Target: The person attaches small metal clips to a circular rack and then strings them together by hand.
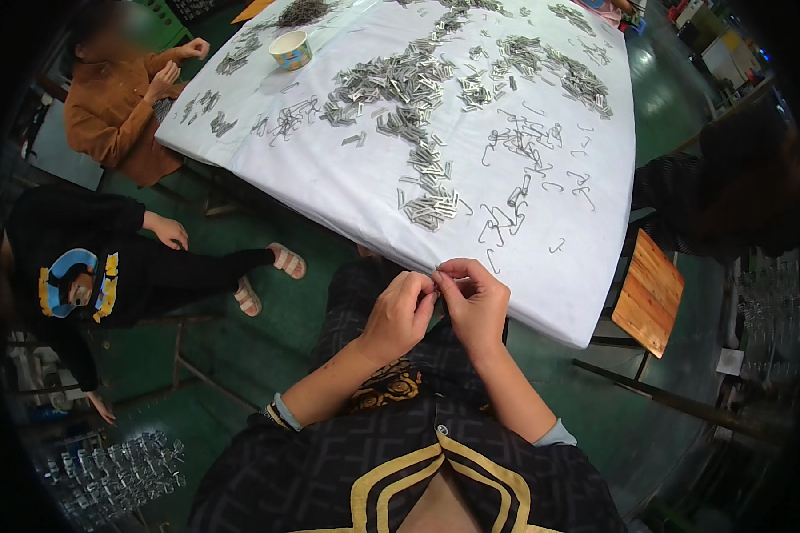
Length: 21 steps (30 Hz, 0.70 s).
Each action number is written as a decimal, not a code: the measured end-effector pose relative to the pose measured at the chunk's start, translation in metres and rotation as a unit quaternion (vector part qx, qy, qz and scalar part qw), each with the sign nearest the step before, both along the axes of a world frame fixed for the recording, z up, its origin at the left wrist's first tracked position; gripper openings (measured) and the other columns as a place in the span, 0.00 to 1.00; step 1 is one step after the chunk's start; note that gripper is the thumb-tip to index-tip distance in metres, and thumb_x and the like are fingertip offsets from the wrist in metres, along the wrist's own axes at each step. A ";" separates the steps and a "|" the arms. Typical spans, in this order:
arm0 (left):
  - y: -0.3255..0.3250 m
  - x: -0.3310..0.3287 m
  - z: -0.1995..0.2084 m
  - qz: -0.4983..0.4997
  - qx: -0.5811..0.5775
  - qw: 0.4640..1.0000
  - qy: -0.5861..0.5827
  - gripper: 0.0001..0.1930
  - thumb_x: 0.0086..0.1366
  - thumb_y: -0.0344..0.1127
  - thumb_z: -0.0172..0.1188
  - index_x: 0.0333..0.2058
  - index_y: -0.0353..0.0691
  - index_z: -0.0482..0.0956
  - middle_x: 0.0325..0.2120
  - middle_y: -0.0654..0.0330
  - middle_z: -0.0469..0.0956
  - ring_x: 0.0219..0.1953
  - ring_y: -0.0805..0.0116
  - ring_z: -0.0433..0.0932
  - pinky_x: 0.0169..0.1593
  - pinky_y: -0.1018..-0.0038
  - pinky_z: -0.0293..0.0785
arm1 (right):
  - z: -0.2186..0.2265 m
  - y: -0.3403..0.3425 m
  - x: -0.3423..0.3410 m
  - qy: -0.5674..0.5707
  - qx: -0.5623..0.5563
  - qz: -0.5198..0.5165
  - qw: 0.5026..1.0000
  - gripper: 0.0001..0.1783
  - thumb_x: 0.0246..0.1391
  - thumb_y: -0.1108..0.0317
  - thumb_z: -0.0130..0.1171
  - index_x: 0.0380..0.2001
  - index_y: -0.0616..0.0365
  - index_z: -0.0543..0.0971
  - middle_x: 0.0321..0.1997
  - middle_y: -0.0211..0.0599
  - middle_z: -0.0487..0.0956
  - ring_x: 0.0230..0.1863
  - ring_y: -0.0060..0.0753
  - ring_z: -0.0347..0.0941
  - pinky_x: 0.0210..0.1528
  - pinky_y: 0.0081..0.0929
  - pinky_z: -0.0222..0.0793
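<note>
My left hand (398, 318) and my right hand (476, 300) meet just off the near edge of the white-covered table (320, 191). Both are closed, fingertips pinched together around something small and dark that the fingers mostly hide. Beyond them on the cloth lies a pile of short grey metal strips (433, 210), part of a long trail running toward the far side. To its right are loose bent wire hooks (503, 218), some tangled together, and a few single ones nearer the right edge.
A paper tub (291, 51) stands at the far left near a heap of dark wire pieces (302, 11). One person in brown (116, 111) sits at the table's left; another in black (89, 258) sits nearer. A wooden stool (649, 293) stands at right.
</note>
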<state>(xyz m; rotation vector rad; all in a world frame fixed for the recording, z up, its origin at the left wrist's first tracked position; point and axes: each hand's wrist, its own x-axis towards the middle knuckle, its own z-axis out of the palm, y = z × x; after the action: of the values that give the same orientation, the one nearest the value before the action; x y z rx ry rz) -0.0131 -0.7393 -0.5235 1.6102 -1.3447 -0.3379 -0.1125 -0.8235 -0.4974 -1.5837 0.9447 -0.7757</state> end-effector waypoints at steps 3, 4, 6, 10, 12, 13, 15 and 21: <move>0.001 -0.003 -0.004 0.008 -0.001 1.000 0.014 0.05 0.57 0.23 0.54 0.31 0.33 0.67 0.25 0.53 0.70 0.23 0.61 0.71 0.27 0.71 0.67 | -0.004 0.001 -0.004 0.007 -0.017 -0.002 1.000 0.04 0.45 0.77 0.62 0.28 0.62 0.78 0.25 0.37 0.80 0.23 0.24 0.76 0.25 0.20 0.70; 0.001 -0.003 -0.004 0.005 0.007 1.000 0.012 0.05 0.56 0.23 0.54 0.31 0.33 0.68 0.25 0.53 0.70 0.23 0.60 0.71 0.27 0.71 0.67 | -0.006 0.001 -0.005 0.010 -0.021 -0.001 1.000 0.04 0.45 0.77 0.62 0.28 0.62 0.78 0.25 0.37 0.79 0.23 0.25 0.77 0.26 0.21 0.70; 0.001 -0.002 -0.002 -0.009 0.019 1.000 0.002 0.05 0.56 0.23 0.54 0.31 0.34 0.68 0.25 0.53 0.70 0.23 0.60 0.71 0.27 0.71 0.68 | -0.008 0.003 -0.008 0.013 -0.056 -0.004 0.998 0.05 0.45 0.77 0.62 0.28 0.62 0.78 0.25 0.38 0.79 0.23 0.27 0.77 0.26 0.22 0.70; 0.002 0.005 0.004 -0.057 0.048 0.997 -0.009 0.05 0.55 0.23 0.55 0.31 0.34 0.70 0.24 0.54 0.71 0.23 0.60 0.72 0.27 0.70 0.68 | -0.014 0.008 -0.014 0.008 -0.120 -0.003 0.993 0.06 0.44 0.77 0.62 0.29 0.62 0.78 0.26 0.39 0.79 0.24 0.30 0.77 0.26 0.23 0.71; 0.002 0.011 0.015 -0.082 0.078 0.994 -0.002 0.05 0.54 0.25 0.58 0.30 0.34 0.73 0.24 0.54 0.74 0.23 0.60 0.74 0.28 0.70 0.70 | -0.014 0.010 -0.018 0.002 -0.122 -0.005 0.993 0.06 0.44 0.78 0.62 0.29 0.62 0.78 0.27 0.39 0.79 0.25 0.30 0.78 0.27 0.23 0.71; 0.001 0.018 0.017 -0.116 0.099 0.988 -0.001 0.05 0.54 0.25 0.58 0.30 0.34 0.74 0.24 0.54 0.74 0.24 0.60 0.74 0.28 0.70 0.70 | -0.015 0.011 -0.020 -0.001 -0.123 -0.007 0.992 0.06 0.44 0.78 0.62 0.29 0.62 0.78 0.27 0.39 0.79 0.25 0.30 0.78 0.27 0.23 0.71; -0.004 0.032 0.020 -0.186 0.140 0.973 0.000 0.05 0.53 0.26 0.60 0.30 0.35 0.75 0.24 0.54 0.76 0.25 0.61 0.76 0.29 0.71 0.71 | -0.015 0.012 -0.023 -0.003 -0.118 -0.015 0.993 0.06 0.44 0.79 0.62 0.29 0.62 0.78 0.27 0.39 0.79 0.25 0.31 0.77 0.28 0.23 0.71; -0.059 0.040 0.004 -0.166 -0.026 0.977 -0.131 0.06 0.50 0.26 0.60 0.29 0.35 0.78 0.27 0.57 0.78 0.31 0.63 0.76 0.34 0.72 0.73 | -0.014 0.015 -0.033 0.001 -0.153 -0.024 0.988 0.06 0.43 0.80 0.62 0.29 0.63 0.77 0.27 0.40 0.78 0.25 0.32 0.77 0.29 0.22 0.70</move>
<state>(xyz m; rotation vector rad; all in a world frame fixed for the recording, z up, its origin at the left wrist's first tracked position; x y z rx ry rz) 0.0266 -0.7988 -0.5199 1.4187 -1.8175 -0.2918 -0.1459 -0.8080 -0.5113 -1.8295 0.8993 -0.9905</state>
